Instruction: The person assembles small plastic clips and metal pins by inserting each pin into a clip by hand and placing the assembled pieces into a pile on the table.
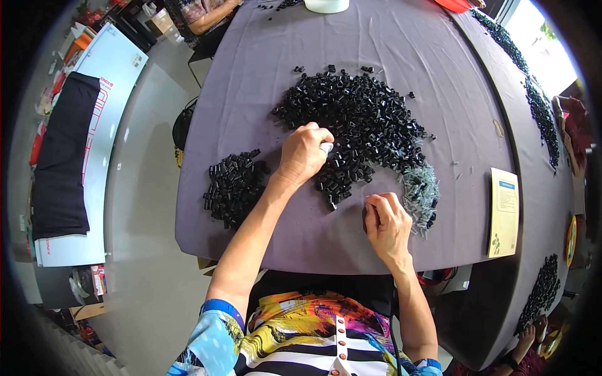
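Observation:
A big heap of small black plastic pieces (pixel 357 106) lies on the table before me. My left hand (pixel 303 153) is closed at the heap's near left edge; something white shows at its thumb, and what its fingers hold is hidden. My right hand (pixel 387 224) is closed in a pinch over bare cloth, just left of a small pile of clear plastic pieces (pixel 421 191). Whatever that pinch holds is too small to make out. Left of my left forearm is a smaller pile of black pieces (pixel 233 188).
A purple-grey cloth (pixel 232 125) covers the table. To the right lie a yellow booklet (pixel 503 213) and a rubber band (pixel 498 128). A white tub (pixel 326 5) stands at the far edge. Other people sit at the far left and lower right, near more black piles (pixel 540 291).

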Demonstrator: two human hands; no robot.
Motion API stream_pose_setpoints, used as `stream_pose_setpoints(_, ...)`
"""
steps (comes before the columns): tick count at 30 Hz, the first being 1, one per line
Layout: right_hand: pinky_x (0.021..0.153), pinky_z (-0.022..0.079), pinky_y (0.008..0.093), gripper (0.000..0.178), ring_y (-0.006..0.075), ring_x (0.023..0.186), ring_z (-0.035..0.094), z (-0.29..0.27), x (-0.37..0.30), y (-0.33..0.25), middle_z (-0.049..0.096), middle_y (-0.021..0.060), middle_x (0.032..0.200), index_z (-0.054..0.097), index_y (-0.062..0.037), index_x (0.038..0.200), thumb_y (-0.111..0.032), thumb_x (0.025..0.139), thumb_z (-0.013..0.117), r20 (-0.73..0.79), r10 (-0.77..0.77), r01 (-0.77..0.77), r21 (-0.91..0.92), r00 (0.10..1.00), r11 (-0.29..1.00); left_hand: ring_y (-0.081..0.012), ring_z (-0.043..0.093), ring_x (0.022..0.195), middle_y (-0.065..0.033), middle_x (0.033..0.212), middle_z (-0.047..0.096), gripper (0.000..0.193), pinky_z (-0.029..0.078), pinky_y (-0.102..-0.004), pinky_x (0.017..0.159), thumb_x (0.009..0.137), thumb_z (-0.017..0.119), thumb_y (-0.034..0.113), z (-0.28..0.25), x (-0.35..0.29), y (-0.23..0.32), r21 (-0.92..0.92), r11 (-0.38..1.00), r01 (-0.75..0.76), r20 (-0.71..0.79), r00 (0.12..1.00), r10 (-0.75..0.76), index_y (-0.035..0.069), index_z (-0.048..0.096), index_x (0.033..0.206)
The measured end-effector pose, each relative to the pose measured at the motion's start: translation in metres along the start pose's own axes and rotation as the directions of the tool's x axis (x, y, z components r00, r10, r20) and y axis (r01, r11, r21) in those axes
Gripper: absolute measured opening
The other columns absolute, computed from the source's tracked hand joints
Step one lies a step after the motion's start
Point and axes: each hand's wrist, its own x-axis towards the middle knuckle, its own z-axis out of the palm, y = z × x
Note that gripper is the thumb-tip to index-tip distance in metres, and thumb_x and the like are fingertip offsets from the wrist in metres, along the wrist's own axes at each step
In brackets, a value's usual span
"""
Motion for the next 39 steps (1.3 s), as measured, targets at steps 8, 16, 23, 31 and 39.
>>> stream_pose_setpoints(8,0.062,0.050,0.0355,0.011,0.0289,0.070,0.062,-0.001,0.000,-0.002,0.059,0.0110,0.085,0.061,-0.0037,0.091,-0.002,0.080,0.061,0.000,0.008,-0.008,0.003,1.000,1.000,-0.0205,0.062,0.070,-0.0082,0.077,0.063,0.010,0.049,-0.0325,0.064,0.078,0.067,0.002,-0.004,-0.001,-0.011,-0.148,0.988,-0.036,-0.079,0.997,0.025,0.002,0.065,0.087)
stream_pose_setpoints(16,0.060,0.048,0.0332,0.009,0.0260,0.067,0.059,-0.003,-0.002,0.002,0.057,0.0110,0.083,0.059,-0.0025,0.090,0.002,0.082,0.058,-0.045,0.055,-0.051,0.079,0.997,0.996,-0.0064,0.058,0.072,-0.0020,0.085,0.063,0.009,0.049,-0.0209,0.063,0.086,0.058,-0.003,-0.022,-0.043,0.043,-0.814,0.440,0.380,0.358,0.924,-0.136,0.002,0.062,0.093)
stream_pose_setpoints(23,0.060,0.045,0.0286,0.009,0.0192,0.067,0.055,-0.004,0.000,-0.024,0.054,0.0098,0.083,0.056,-0.0010,0.089,0.006,0.084,0.056,0.011,0.148,-0.136,0.469,0.989,0.872,-0.0130,0.063,0.084,-0.0084,0.096,0.067,0.024,0.055,-0.0262,0.070,0.086,0.058,-0.004,0.008,-0.099,0.069,-0.900,0.078,0.428,0.402,0.888,-0.225,-0.001,0.065,0.108)
stream_pose_setpoints(31,0.060,0.044,0.0245,0.009,0.0138,0.069,0.052,-0.004,-0.009,-0.025,0.053,0.0064,0.085,0.057,-0.0007,0.089,0.007,0.086,0.056,0.044,0.174,-0.173,0.503,0.984,0.847,-0.0195,0.069,0.078,-0.0110,0.093,0.067,0.017,0.061,-0.0345,0.072,0.090,0.055,0.000,0.006,-0.113,0.077,-0.855,-0.149,0.496,0.516,0.791,-0.329,-0.003,0.063,0.104)
stream_pose_setpoints(39,0.058,0.046,0.0260,0.012,0.0160,0.065,0.056,0.001,-0.018,-0.029,0.056,0.0092,0.084,0.059,-0.0009,0.090,0.007,0.081,0.061,0.045,0.162,-0.162,0.511,0.986,0.844,-0.0149,0.067,0.070,-0.0081,0.084,0.066,0.013,0.059,-0.0291,0.063,0.091,0.056,0.004,0.007,-0.121,0.069,-0.854,-0.120,0.506,0.516,0.796,-0.316,-0.001,0.061,0.101)
